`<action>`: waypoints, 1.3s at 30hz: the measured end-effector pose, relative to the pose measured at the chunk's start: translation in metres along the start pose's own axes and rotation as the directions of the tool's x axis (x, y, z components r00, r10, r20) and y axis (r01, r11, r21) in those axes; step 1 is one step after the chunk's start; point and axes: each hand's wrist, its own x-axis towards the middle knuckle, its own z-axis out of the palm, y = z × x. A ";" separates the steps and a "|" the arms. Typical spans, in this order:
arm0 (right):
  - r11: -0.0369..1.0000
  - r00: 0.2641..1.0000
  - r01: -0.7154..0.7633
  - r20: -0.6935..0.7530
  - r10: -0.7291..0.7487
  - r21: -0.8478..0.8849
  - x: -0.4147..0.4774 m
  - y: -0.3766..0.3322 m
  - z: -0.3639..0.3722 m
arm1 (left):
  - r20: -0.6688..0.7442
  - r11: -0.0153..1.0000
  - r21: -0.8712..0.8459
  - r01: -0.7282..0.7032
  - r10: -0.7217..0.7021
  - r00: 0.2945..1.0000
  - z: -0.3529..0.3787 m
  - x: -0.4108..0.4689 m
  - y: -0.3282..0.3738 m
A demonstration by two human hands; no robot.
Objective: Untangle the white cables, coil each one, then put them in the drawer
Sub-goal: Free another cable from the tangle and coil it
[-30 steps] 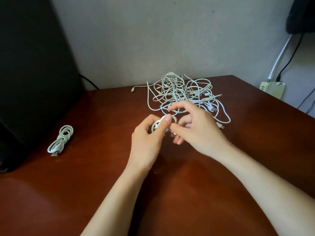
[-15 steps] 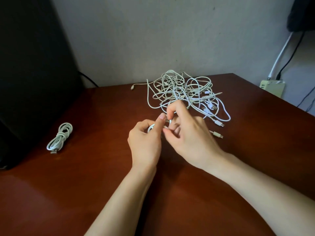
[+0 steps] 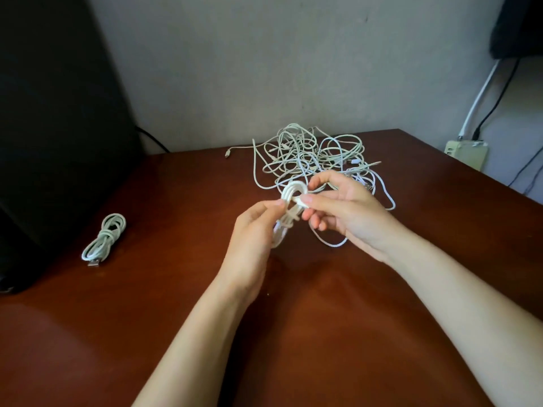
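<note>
The glossy reddish-brown wooden surface (image 3: 382,318) is plain, with paler sheen patches toward its near left. The tangled heap of thin white cables (image 3: 308,160) looks faintly grey-green in places. In front of it the small white coil of cable (image 3: 289,198) is a brighter, cleaner white. The tied pale greenish-white cable bundle (image 3: 104,237) at the left ends in a silvery plug (image 3: 93,263). The plain pale grey wall (image 3: 264,69) bears a few tiny dark specks. The big flat black boxy object (image 3: 53,127) fills the left side. By the right wall sits a small cream box (image 3: 467,152), with a white cord (image 3: 479,98) and a thin black cord (image 3: 496,104) above it.
</note>
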 end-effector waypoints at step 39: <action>0.923 0.933 0.304 -0.124 -0.339 -0.236 0.003 0.022 0.013 | 0.164 0.994 -0.108 -0.027 0.044 0.986 0.001 -0.005 -0.001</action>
